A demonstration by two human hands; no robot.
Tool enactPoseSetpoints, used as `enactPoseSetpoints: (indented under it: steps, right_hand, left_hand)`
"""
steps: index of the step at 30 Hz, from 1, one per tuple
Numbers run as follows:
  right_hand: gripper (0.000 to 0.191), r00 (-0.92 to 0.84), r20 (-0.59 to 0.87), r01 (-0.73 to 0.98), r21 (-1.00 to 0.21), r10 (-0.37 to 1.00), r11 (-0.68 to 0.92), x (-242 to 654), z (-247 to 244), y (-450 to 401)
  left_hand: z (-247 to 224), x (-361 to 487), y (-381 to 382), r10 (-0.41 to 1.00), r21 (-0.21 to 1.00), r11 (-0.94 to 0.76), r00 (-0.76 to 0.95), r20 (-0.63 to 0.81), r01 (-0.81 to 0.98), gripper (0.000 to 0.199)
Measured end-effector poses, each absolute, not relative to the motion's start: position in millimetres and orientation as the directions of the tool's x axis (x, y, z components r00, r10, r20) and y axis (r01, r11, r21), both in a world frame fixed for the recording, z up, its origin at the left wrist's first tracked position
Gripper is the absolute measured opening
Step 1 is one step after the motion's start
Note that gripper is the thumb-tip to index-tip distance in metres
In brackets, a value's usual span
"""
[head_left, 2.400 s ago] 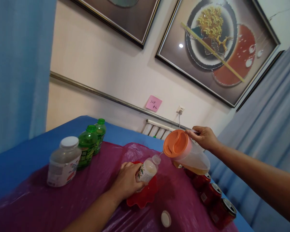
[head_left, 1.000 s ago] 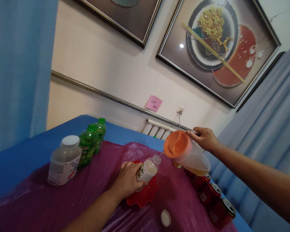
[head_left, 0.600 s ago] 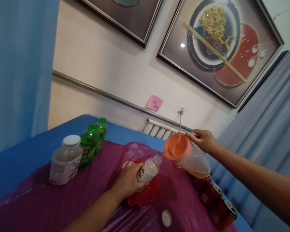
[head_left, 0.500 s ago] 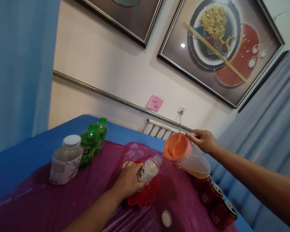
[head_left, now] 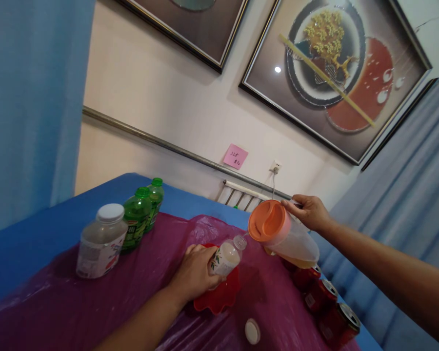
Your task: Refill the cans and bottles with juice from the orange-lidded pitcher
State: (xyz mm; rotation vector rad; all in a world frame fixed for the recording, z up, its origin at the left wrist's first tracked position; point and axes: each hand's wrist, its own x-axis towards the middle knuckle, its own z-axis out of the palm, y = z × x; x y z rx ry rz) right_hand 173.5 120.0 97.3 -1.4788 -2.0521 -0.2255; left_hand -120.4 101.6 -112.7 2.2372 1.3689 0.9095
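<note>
My left hand (head_left: 196, 273) is wrapped round a small clear bottle (head_left: 225, 258) with a leafy label, its open mouth leaning up to the right. Beneath it lies a red scalloped dish (head_left: 219, 300), partly covered by the hand and bottle. With my right hand (head_left: 309, 212) I grip the handle of a translucent pitcher (head_left: 294, 239) that has an orange lid (head_left: 267, 222). The pitcher is tipped left, its lid's spout close to the bottle's mouth, and yellowish liquid lies along its lower side. A white cap (head_left: 252, 331) rests on the purple plastic sheet (head_left: 161, 312).
On the left stand a white-capped jar (head_left: 101, 243) and two green bottles (head_left: 134, 219). Several red cans (head_left: 339, 324) line the right edge of the blue table (head_left: 25, 234). Blue curtains (head_left: 32, 97) hang on both sides, with a metal rail (head_left: 161, 143) along the wall.
Both hands, the bottle and the tilted pitcher stay nearly where they were. The whole view has shifted very slightly.
</note>
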Motion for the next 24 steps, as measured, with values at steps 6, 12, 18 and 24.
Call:
enactPoseSetpoints:
  steps: [6,12,18,24]
  right_hand:
    - [0.059,-0.221,0.549,0.904,-0.194,0.806,0.38,175.2,95.7,121.1]
    - [0.059,-0.211,0.551,0.911,-0.189,0.807,0.367,175.2,95.7,119.3]
    - [0.059,-0.226,0.549,0.909,-0.178,0.805,0.377,177.3,94.6,119.4]
    - [0.06,-0.222,0.553,0.91,-0.178,0.803,0.374,180.4,92.8,119.2]
  left_hand:
    - [-113.9,-120.3,102.1,0.883,0.608,-0.468,0.317,0.345,0.642,0.04]
    - [-113.4,-120.4,101.7,0.886,0.603,-0.463,0.321,0.334,0.649,0.041]
    - [-110.4,-121.4,100.7,0.885,0.599,-0.466,0.335,0.324,0.652,0.041]
    - [-111.3,-120.7,100.3,0.883,0.6,-0.469,0.325,0.339,0.648,0.04]
